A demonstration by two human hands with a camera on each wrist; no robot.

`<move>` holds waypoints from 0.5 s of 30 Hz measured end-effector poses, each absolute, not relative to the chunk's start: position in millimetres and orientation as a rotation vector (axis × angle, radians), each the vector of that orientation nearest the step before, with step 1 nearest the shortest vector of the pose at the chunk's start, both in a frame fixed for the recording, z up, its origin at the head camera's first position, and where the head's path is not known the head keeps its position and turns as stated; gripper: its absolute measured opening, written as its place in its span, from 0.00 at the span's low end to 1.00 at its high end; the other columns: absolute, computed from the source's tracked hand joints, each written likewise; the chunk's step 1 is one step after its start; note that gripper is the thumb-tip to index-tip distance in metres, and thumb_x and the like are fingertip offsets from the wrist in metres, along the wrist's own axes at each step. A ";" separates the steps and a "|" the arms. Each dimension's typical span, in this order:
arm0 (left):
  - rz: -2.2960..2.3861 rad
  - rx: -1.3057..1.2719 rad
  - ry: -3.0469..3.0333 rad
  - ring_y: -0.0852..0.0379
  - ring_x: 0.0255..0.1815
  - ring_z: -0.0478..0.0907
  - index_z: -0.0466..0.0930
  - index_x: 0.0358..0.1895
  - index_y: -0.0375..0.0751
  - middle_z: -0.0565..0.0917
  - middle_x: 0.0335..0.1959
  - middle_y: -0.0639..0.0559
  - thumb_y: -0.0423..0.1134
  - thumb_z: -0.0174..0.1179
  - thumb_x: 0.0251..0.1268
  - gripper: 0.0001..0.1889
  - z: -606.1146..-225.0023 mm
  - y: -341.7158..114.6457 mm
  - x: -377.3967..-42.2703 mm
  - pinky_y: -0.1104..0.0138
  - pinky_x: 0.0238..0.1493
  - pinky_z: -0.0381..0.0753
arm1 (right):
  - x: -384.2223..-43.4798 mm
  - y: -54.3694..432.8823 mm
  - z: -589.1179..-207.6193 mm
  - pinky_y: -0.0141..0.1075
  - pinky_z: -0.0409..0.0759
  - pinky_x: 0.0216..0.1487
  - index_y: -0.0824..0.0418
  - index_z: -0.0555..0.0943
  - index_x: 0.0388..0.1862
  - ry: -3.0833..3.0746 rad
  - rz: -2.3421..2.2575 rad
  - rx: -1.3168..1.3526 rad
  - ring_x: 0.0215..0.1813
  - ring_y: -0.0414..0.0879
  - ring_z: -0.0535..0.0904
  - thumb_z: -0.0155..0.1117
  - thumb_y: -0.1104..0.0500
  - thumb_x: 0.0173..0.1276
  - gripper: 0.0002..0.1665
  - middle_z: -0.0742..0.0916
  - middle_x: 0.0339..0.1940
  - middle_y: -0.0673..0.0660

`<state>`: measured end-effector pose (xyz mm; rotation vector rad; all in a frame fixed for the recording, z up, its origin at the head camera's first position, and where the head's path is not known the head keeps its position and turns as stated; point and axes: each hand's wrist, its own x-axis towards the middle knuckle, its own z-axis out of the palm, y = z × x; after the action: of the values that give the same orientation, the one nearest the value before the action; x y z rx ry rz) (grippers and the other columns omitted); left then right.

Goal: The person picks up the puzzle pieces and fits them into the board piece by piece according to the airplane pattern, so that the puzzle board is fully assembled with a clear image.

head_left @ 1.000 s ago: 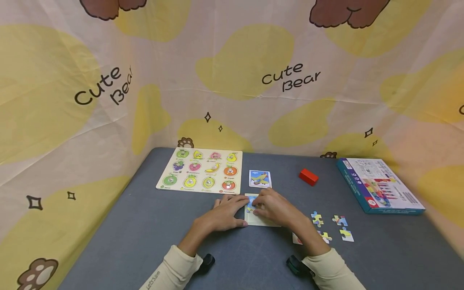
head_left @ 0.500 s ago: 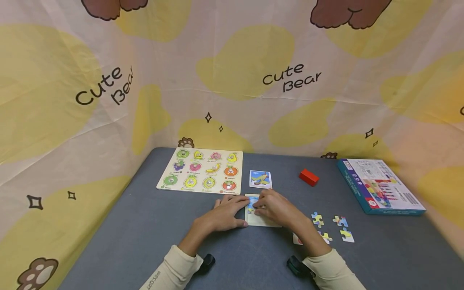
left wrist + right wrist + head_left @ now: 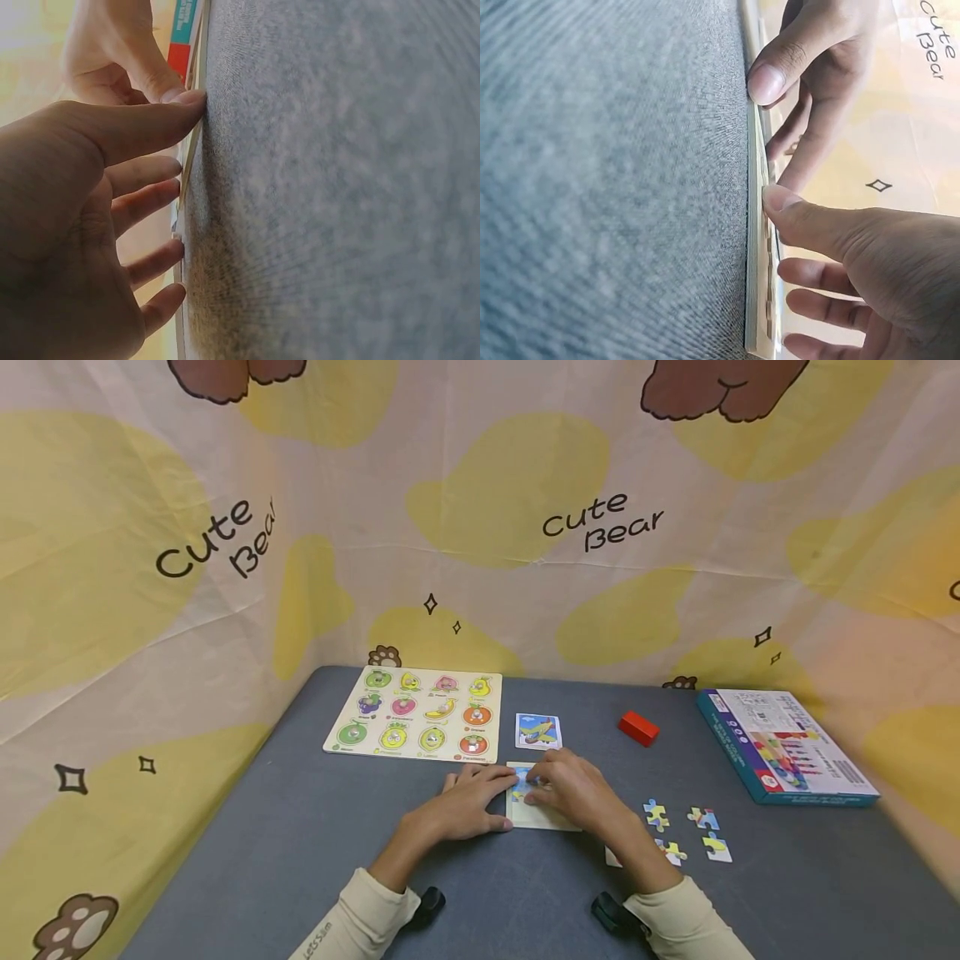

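Note:
A small pale puzzle tray (image 3: 536,817) lies flat on the table, with blue jigsaw pieces (image 3: 519,783) in its left part. My left hand (image 3: 467,802) steadies the tray's left side, its fingers fairly straight and the thumb at the near left corner. Over the tray, my right hand (image 3: 573,792) pinches a puzzle piece between thumb and forefinger; the hand mostly covers that piece. In the right wrist view, the right thumb (image 3: 784,201) touches the layer on top of the tray. Beyond the tray lies a picture card (image 3: 537,732) with a yellow plane.
Several loose jigsaw pieces (image 3: 703,817) lie right of the right forearm, which partly hides a pale card (image 3: 612,857). A red block (image 3: 638,727) and a teal-sided box (image 3: 787,747) stand farther right. A fruit picture board (image 3: 412,714) lies at back left.
My right hand shifts very slightly over the tray, its fingers staying at the same pieces. The left hand and the tray keep their places.

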<state>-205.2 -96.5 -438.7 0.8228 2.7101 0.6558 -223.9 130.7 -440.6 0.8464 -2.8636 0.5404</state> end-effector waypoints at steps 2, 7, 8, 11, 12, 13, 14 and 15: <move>0.654 0.818 2.708 0.42 0.80 0.60 0.71 0.79 0.47 0.68 0.81 0.52 0.51 0.68 0.73 0.35 -438.9 -96.0 -205.0 0.45 0.65 0.62 | -223.6 130.5 -440.5 0.45 0.81 0.44 0.55 0.93 0.45 -2.866 0.535 0.821 0.45 0.46 0.83 0.83 0.52 0.61 0.15 0.88 0.39 0.50; 0.658 0.837 2.718 0.43 0.79 0.61 0.73 0.78 0.49 0.69 0.81 0.53 0.49 0.69 0.72 0.34 -440.3 -94.9 -205.2 0.46 0.64 0.63 | -224.1 130.3 -440.9 0.45 0.80 0.42 0.54 0.92 0.45 -2.878 0.516 0.794 0.43 0.45 0.82 0.83 0.51 0.62 0.15 0.88 0.37 0.49; 0.664 0.850 2.719 0.43 0.79 0.62 0.74 0.78 0.50 0.70 0.80 0.53 0.49 0.69 0.72 0.33 -440.5 -94.6 -205.3 0.46 0.64 0.64 | -224.1 130.5 -441.0 0.44 0.80 0.41 0.53 0.93 0.46 -2.881 0.513 0.794 0.42 0.45 0.82 0.83 0.50 0.62 0.15 0.88 0.37 0.49; 0.684 0.898 2.719 0.44 0.76 0.65 0.78 0.74 0.53 0.73 0.76 0.53 0.46 0.71 0.71 0.29 -440.2 -93.9 -205.3 0.46 0.63 0.65 | -224.0 131.2 -441.3 0.42 0.80 0.40 0.53 0.93 0.45 -2.868 0.504 0.808 0.42 0.44 0.82 0.83 0.50 0.62 0.15 0.87 0.36 0.48; 0.687 0.915 2.719 0.44 0.75 0.66 0.80 0.73 0.53 0.74 0.74 0.53 0.45 0.71 0.71 0.28 -439.8 -93.8 -205.2 0.47 0.62 0.66 | -223.9 131.5 -441.5 0.42 0.79 0.39 0.53 0.93 0.45 -2.863 0.503 0.815 0.41 0.44 0.82 0.83 0.50 0.62 0.15 0.87 0.36 0.48; 0.684 0.926 2.719 0.45 0.74 0.66 0.80 0.72 0.54 0.75 0.73 0.53 0.45 0.71 0.71 0.27 -439.5 -93.6 -205.2 0.47 0.61 0.66 | -223.9 131.8 -441.5 0.42 0.79 0.39 0.53 0.93 0.45 -2.858 0.502 0.821 0.41 0.44 0.82 0.82 0.50 0.62 0.15 0.87 0.36 0.48; 0.680 0.936 2.721 0.45 0.73 0.67 0.81 0.72 0.54 0.76 0.72 0.53 0.45 0.71 0.71 0.27 -439.2 -93.4 -205.1 0.48 0.60 0.66 | -223.9 132.0 -441.5 0.41 0.79 0.38 0.53 0.93 0.45 -2.855 0.504 0.825 0.41 0.44 0.82 0.82 0.50 0.62 0.15 0.87 0.36 0.48; 0.675 0.941 2.722 0.46 0.72 0.67 0.82 0.71 0.54 0.76 0.71 0.53 0.44 0.71 0.71 0.26 -438.6 -93.4 -204.8 0.48 0.59 0.66 | -224.0 132.3 -441.6 0.41 0.79 0.38 0.53 0.93 0.45 -2.854 0.506 0.826 0.41 0.44 0.82 0.82 0.50 0.62 0.15 0.87 0.36 0.48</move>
<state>-204.8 -93.4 -438.6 0.9405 2.7221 0.6745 -224.0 132.3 -441.6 0.8263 -2.8536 0.5062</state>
